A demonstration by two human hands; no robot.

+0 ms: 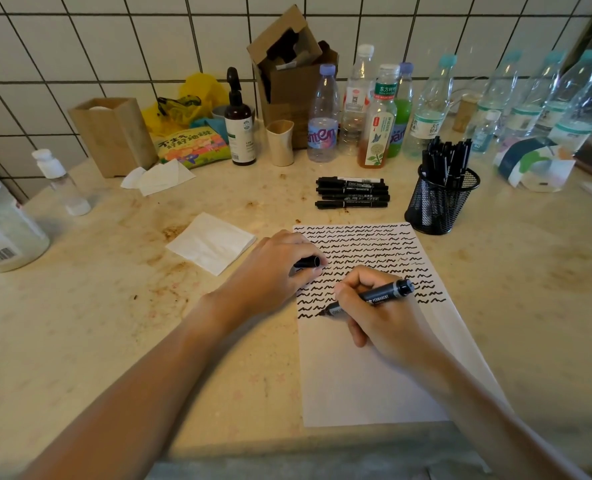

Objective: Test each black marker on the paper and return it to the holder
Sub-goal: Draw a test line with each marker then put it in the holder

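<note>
Gripping marker (pixel 370 299) on paper (pixel 374 375), right hand (pixel 381 317), left hand (pixel 274 271) pinching cap (pixel 307 262)

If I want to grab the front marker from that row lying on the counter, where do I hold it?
Pinch the nearest marker around the middle of its barrel, coming straight down from above. It lies flat with its front side open, while the other markers crowd close behind it, so fingers probably fit best at front and top.

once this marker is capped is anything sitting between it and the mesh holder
Nothing visible blocks the way. The marker in the right hand has bare paper and counter up to the mesh holder; the loose markers lie left of that path.
</note>
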